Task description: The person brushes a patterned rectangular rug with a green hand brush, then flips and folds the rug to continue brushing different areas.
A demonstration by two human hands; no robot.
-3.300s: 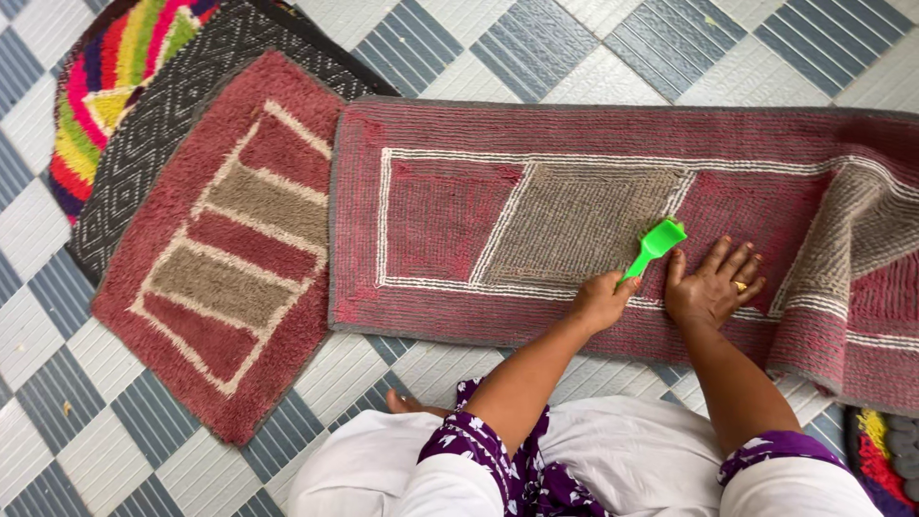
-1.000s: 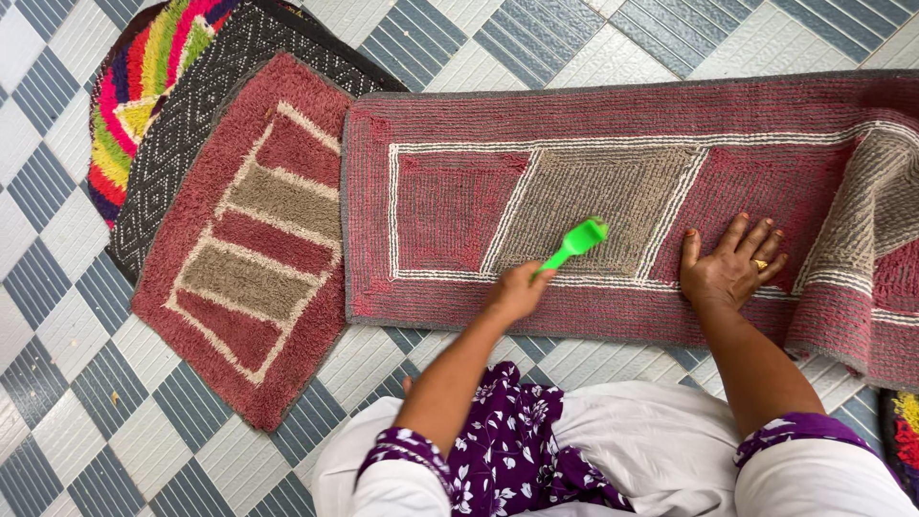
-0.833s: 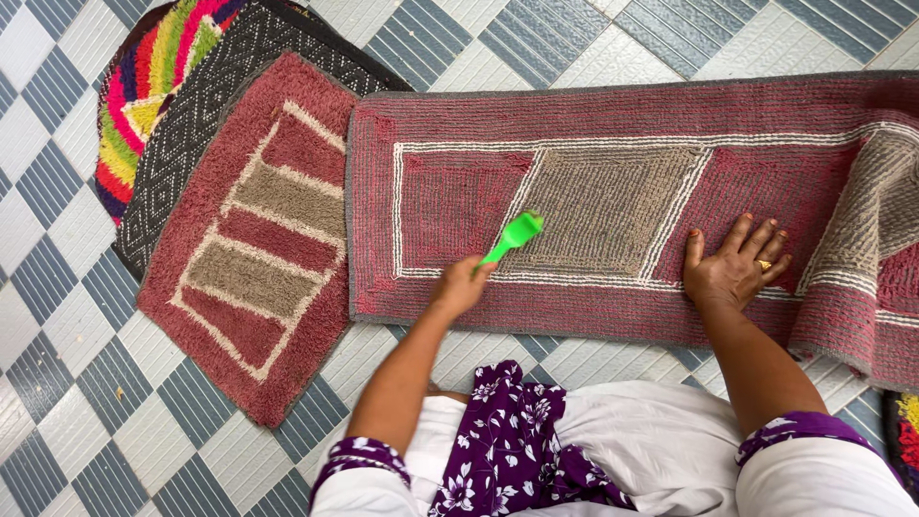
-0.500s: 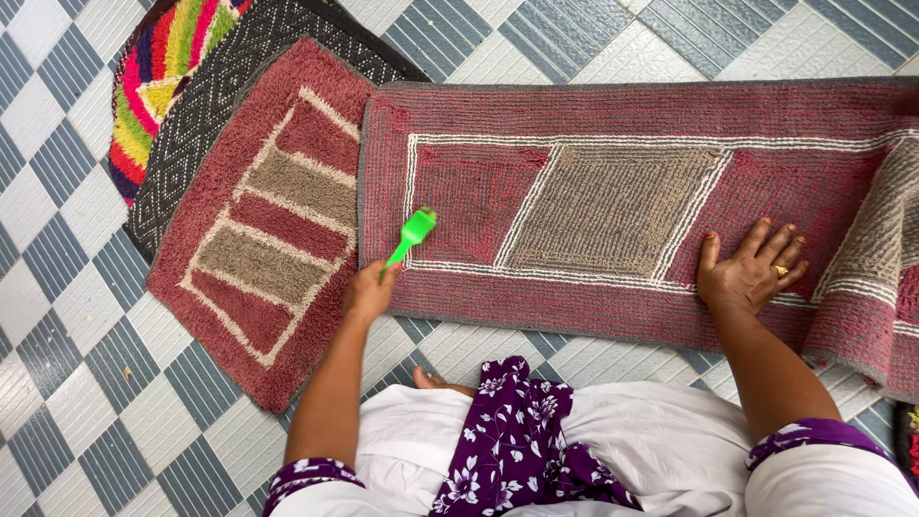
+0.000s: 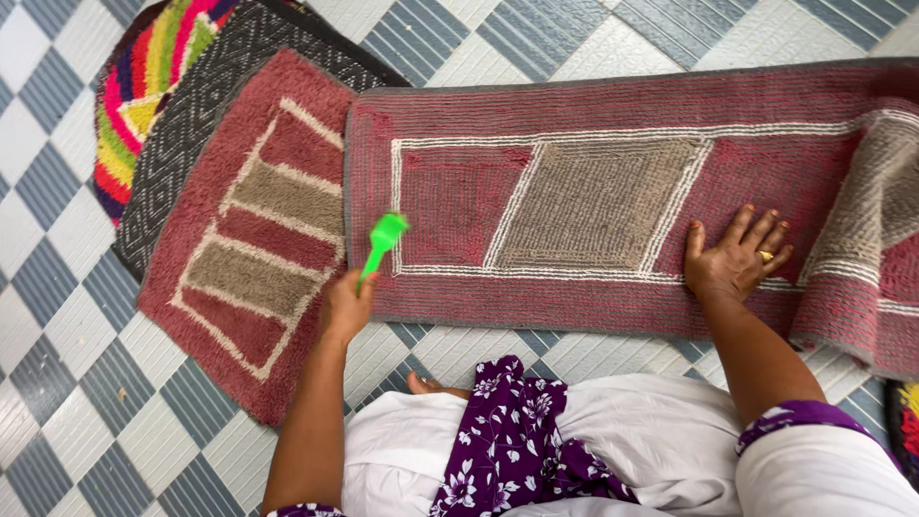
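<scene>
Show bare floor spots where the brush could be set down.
Bare tile lies left of the striped shag mat, and more above the long red runner. Crowded top left: mats overlap. The left hand holds the green brush.

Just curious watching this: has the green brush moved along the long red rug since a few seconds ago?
Yes. The green brush in the left hand has swept leftward, from the long red rug's grey-brown centre panel to its left end.

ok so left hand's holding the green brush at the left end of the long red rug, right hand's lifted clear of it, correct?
Not quite. In the head view the left hand does hold the green brush at the left end of the long red rug, but the right hand lies flat on it.
</scene>
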